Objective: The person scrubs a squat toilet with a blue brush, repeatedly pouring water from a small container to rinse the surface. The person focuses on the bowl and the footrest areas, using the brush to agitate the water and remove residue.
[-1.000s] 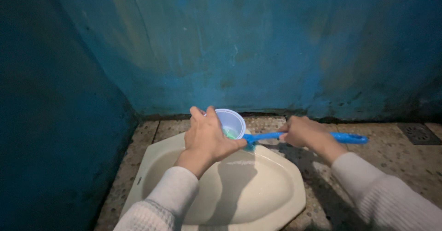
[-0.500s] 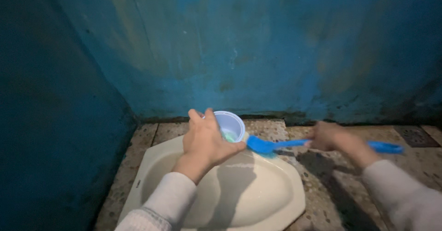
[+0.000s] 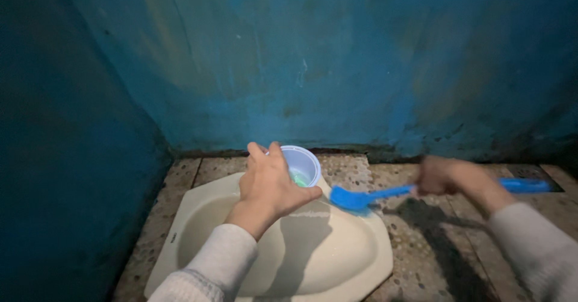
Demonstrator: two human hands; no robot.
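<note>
Layout about the hands. The left hand (image 3: 268, 184) is over the far rim of the squat pan (image 3: 337, 260); the cup (image 3: 301, 165) sits just beyond its fingers. The brush (image 3: 361, 198) lies right of this hand, its head over the pan's right rim, its handle in the right hand (image 3: 445, 177), above the floor (image 3: 433, 248). The wall (image 3: 337, 67) stands beyond both hands.

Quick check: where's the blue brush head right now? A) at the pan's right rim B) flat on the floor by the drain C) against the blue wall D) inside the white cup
A: the brush head sits at the right rim of the cream squat pan, clear of the white cup held by the left hand; the right hand grips its handle.
</note>
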